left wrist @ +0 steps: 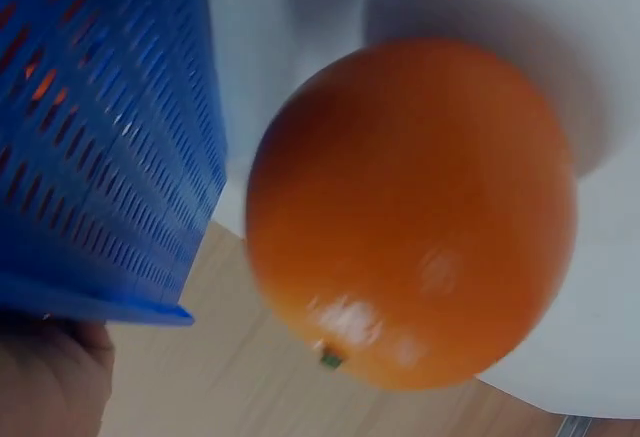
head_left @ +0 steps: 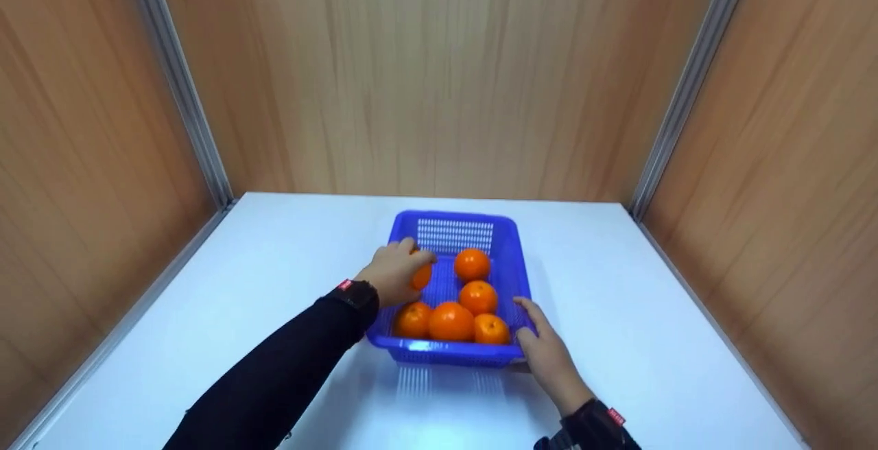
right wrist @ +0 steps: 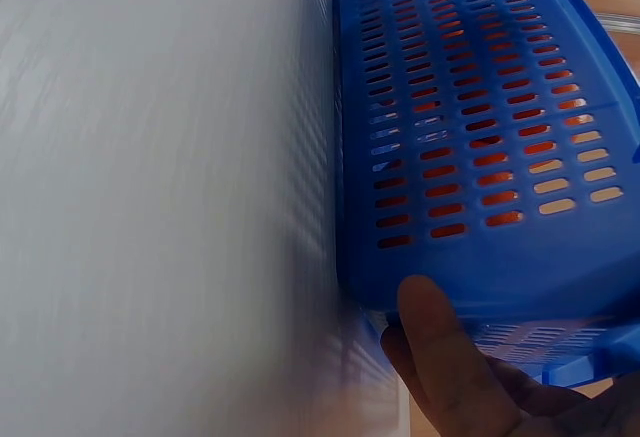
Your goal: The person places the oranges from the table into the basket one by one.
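A blue plastic basket (head_left: pixel 456 352) with slotted walls stands on the white table, several oranges (head_left: pixel 451 322) lying inside along its near and right sides. My left hand (head_left: pixel 394 271) reaches over the basket's left side and holds an orange (head_left: pixel 420 276), partly covered by the fingers. In the left wrist view a large orange (left wrist: pixel 410 217) with a green stem spot fills the middle, beside the slotted basket wall (left wrist: pixel 110 147). My right hand (head_left: pixel 547 354) grips the basket's near right corner. Its fingertip presses the corner in the right wrist view, other fingers tucked below.
The white table (head_left: pixel 631 299) is enclosed by wood-grain panels (head_left: pixel 425 79) at the back and both sides, with grey metal posts (head_left: pixel 180 86) at the rear corners. Part of a hand (left wrist: pixel 55 377) is at the basket's rim in the left wrist view.
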Demonstrator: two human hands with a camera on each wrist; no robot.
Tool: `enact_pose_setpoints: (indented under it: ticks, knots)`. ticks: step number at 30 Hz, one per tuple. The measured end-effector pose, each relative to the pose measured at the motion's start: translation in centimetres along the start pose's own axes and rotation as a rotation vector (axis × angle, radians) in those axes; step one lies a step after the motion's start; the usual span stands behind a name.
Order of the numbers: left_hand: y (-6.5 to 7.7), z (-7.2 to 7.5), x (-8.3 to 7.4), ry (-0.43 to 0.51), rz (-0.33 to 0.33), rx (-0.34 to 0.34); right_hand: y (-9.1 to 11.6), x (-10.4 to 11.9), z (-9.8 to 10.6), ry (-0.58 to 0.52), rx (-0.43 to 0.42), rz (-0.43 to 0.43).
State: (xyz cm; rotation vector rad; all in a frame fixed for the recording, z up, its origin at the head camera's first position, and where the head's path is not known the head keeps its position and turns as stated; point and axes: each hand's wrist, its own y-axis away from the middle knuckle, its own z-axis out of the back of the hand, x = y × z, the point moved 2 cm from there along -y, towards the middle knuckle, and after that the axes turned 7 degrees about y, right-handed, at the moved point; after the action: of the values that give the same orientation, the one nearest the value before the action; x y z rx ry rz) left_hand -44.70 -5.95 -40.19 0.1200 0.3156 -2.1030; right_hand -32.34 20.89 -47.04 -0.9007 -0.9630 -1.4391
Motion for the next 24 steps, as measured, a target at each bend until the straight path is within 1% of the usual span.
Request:
enact_pose_setpoints:
  ticks: [2,4,5,9,12,16,18,20,24]
  knots:
    - [0.1,-0.2,-0.3,0.011,-0.019,-0.035,0.6,0.0,0.3,0.002,-0.004,0.017]
    - [0.6,-0.5,-0.6,0.017,-0.045,-0.057,1.1,-0.2,0.3,0.007,-0.001,0.023]
    - [0.8,-0.6,-0.7,0.024,-0.052,-0.056,1.4,-0.3,0.3,0.008,0.001,0.022]
    - [1.7,-1.1,-1.2,0.062,-0.041,-0.015,2.2,-0.6,0.2,0.021,-0.001,0.015]
    - [2.2,-1.3,-1.4,0.074,-0.04,-0.005,2.7,-0.7,0.1,0.022,0.001,0.001]
    - [2.5,-1.8,-1.4,0.056,-0.061,-0.004,3.2,-1.0,-0.1,0.061,-0.007,-0.007]
    - [2.7,-2.1,-1.3,0.045,-0.065,0.007,3.4,-1.3,-0.2,0.09,-0.013,-0.005]
    - [2.8,-2.5,-1.2,0.037,-0.056,0.024,3.6,-1.5,-0.3,0.107,-0.014,-0.005]
    - [3.1,-2.9,-1.0,0.033,-0.03,0.048,3.9,-1.6,-0.6,0.079,-0.002,-0.015]
